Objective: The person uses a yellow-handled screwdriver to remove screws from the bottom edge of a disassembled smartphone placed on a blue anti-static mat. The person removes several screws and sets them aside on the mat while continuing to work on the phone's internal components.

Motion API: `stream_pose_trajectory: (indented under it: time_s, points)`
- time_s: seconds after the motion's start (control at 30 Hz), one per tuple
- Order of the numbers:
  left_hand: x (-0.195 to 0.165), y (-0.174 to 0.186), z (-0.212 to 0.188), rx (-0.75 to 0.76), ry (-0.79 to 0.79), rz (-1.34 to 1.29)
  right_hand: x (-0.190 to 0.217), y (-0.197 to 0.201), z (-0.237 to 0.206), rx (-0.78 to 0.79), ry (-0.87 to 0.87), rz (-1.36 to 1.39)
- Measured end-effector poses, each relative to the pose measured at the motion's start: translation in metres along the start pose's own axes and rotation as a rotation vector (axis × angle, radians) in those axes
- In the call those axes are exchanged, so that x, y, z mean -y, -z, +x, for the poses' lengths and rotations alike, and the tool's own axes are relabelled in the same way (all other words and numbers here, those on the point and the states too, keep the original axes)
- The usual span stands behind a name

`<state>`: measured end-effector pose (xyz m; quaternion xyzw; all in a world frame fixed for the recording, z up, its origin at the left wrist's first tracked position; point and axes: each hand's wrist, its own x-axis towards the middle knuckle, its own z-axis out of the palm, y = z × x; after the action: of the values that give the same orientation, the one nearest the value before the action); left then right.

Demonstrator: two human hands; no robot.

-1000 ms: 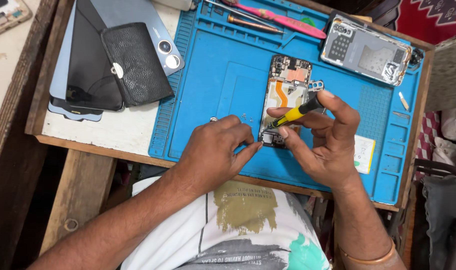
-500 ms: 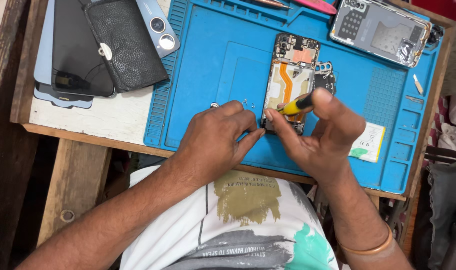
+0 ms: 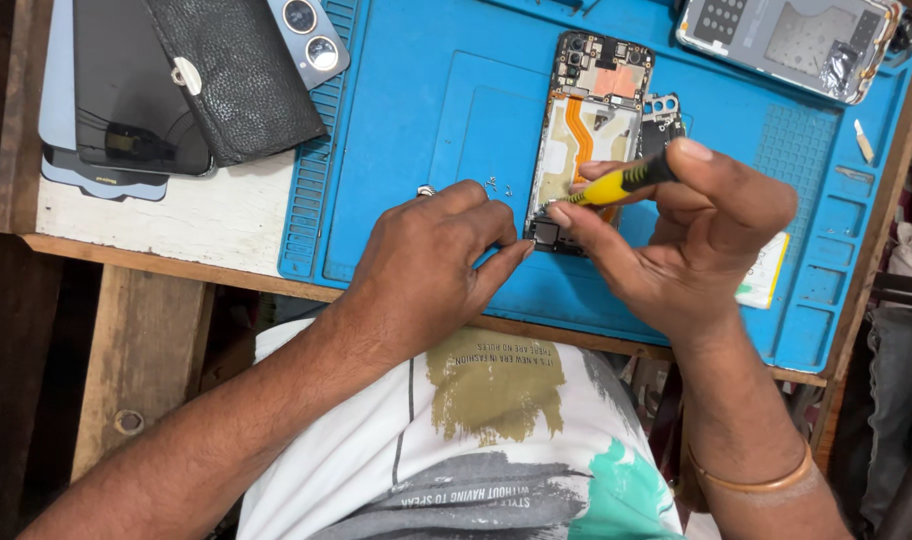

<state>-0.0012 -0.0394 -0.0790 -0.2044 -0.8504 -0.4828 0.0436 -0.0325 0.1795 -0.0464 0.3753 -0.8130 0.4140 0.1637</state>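
Observation:
An opened phone (image 3: 588, 130) with its back removed lies on a blue work mat (image 3: 426, 110), showing an orange flex cable and circuit boards. My right hand (image 3: 676, 240) grips a yellow-and-black screwdriver (image 3: 616, 184), its tip down at the phone's lower end. My left hand (image 3: 426, 265) rests on the mat beside the phone's lower left corner, its fingertips steadying the frame. Several tiny screws (image 3: 496, 185) lie on the mat just above my left hand.
A detached phone back cover (image 3: 786, 40) lies at the mat's top right. At the top left sit a black leather case (image 3: 231, 75), a dark phone (image 3: 126, 110) and a light blue phone with two camera rings (image 3: 311, 35). The wooden table edge (image 3: 156, 260) runs below.
The view has drifted, so the mat and phone sit higher in the frame. My right hand has turned the screwdriver slightly at the phone's lower end. My left hand stays by the corner.

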Motion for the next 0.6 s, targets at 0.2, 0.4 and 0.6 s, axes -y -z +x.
stream_pose_trajectory:
  time_s: [0.2, 0.4, 0.6]
  points:
    - [-0.006, 0.003, 0.000, -0.004, -0.011, 0.006, 0.008, -0.008, -0.008, -0.037, 0.025, -0.229]
    - [-0.006, 0.003, 0.001, -0.018, -0.014, 0.004, 0.007, 0.004, -0.001, 0.082, -0.180, 0.097]
    - [-0.003, 0.000, 0.002, -0.005, 0.003, 0.020, 0.005, 0.008, 0.003, 0.111, -0.205, 0.247]
